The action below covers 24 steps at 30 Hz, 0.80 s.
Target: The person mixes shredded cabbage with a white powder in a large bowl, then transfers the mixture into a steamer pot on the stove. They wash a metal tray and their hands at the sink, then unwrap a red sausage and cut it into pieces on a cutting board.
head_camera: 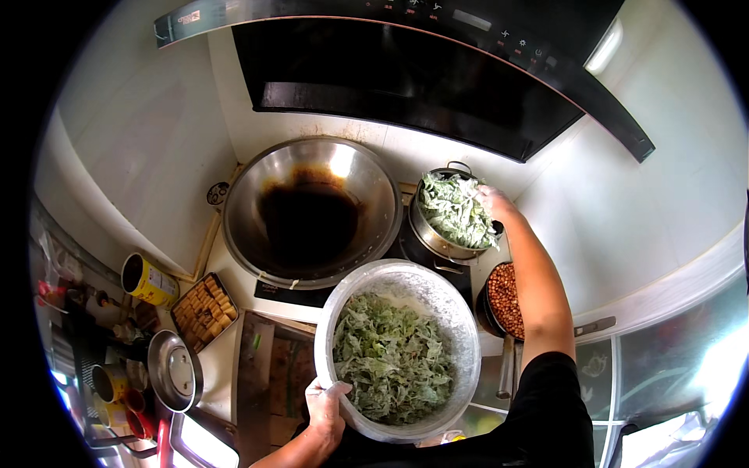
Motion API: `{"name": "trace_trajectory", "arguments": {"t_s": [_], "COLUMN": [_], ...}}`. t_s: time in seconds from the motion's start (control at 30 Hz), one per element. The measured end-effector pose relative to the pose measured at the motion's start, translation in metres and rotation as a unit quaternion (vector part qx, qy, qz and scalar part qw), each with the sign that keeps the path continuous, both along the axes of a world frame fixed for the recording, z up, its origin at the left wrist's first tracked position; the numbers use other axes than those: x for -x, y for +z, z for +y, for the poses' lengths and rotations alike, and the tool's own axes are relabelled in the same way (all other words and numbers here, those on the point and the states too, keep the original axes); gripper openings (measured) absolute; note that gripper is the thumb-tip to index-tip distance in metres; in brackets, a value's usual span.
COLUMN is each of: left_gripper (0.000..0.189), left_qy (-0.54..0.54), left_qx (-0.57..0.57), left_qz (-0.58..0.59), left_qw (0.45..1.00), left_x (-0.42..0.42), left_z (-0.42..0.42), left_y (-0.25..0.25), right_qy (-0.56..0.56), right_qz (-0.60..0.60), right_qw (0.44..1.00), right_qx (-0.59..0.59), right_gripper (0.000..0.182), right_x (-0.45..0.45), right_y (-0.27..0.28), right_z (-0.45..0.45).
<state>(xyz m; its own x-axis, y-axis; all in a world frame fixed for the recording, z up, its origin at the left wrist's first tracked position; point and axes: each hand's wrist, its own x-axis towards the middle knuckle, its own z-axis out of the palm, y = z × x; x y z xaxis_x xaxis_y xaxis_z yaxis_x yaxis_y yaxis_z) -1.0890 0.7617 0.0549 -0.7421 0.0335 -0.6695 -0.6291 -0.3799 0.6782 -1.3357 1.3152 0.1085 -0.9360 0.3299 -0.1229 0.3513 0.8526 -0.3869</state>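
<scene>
My left hand [325, 410] grips the near-left rim of a large pale basin [468, 357], its thumb over the edge. Inside the basin lies a heap of leafy greens [392, 357] dusted with white powder, and more powder coats the inner wall. My right hand [496, 203], whitened at the fingers, reaches to the right side of a steamer pot [436, 241]. Its fingers touch the powdered greens [456, 205] piled in that pot; leaves hide the fingertips, so whether they hold any is unclear. Some leaves hang over the pot's near-right rim.
A wide metal wok [246, 222] with a dark-stained bottom stands left of the pot on a black cooktop [292, 293]. A pan of peanuts [505, 298] sits under my right forearm. Leftward are a tray of brown rolls [205, 310], a yellow can [151, 282] and a metal lid [174, 371]. A range hood [386, 64] hangs above.
</scene>
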Motion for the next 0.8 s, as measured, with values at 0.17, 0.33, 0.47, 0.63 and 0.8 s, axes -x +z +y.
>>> {"name": "trace_trajectory", "arguments": {"t_s": [0.17,0.33,0.47,0.63,0.8], "left_gripper": [0.018,0.019,0.020,0.019,0.020], "left_qy": [-0.004,0.002,0.014,0.009,0.020], "left_qx": [-0.004,-0.025,-0.024,0.021,-0.005], "left_qz": [0.005,-0.003,-0.013,-0.049,-0.036], "left_qw": [1.000,1.000,1.000,0.999,0.999], "left_x": [-0.001,-0.004,-0.004,-0.004,-0.005], "left_z": [0.002,0.004,0.004,0.006,0.010], "left_y": [0.001,0.006,-0.007,-0.013,-0.016], "right_qy": [-0.004,-0.086,-0.014,0.135,0.065], "right_qz": [0.107,0.054,0.032,0.107,-0.003], "right_qw": [0.961,0.940,0.932,0.929,0.993], "right_qx": [-0.256,-0.325,-0.360,-0.328,-0.097], "right_gripper": [0.040,0.030,0.023,0.026,0.025], "right_x": [-0.006,0.003,0.004,-0.007,-0.004], "right_y": [-0.031,-0.020,0.010,0.021,-0.002], "right_z": [0.014,0.014,-0.014,-0.036,-0.067]}}
